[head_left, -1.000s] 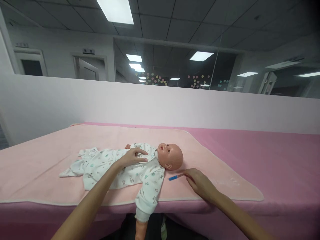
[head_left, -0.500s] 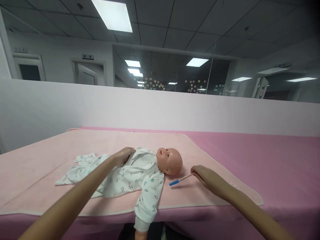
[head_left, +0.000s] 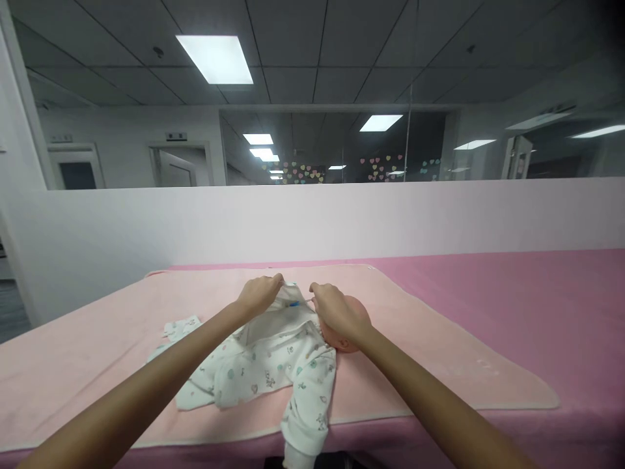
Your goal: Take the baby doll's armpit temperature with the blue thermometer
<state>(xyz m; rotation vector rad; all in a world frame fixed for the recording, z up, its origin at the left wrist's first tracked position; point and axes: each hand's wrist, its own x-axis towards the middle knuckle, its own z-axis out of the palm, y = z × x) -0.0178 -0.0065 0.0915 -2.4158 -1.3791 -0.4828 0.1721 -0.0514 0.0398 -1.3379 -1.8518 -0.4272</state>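
Observation:
A baby doll (head_left: 344,344) lies on its back in a white printed onesie (head_left: 261,371), its head to the right and largely covered by my right hand. My left hand (head_left: 261,294) pinches the open front edge of the onesie near the neck and lifts the cloth. Between the fingers of my right hand (head_left: 336,311), above the doll's face, is a slim stick that looks like a thermometer (head_left: 293,304). Its blue end points left, at the opening of the onesie. How far it reaches under the cloth I cannot tell.
A peach blanket (head_left: 415,365) lies under the doll on a pink table cover (head_left: 512,299). One sleeve of the onesie hangs over the front edge. Behind the table stands a low white wall (head_left: 342,218) with glass above it.
My right hand has carried the thermometer from beside the doll's head up and left to the onesie's neck. My left hand has moved toward the collar and raised the cloth. The view has tilted.

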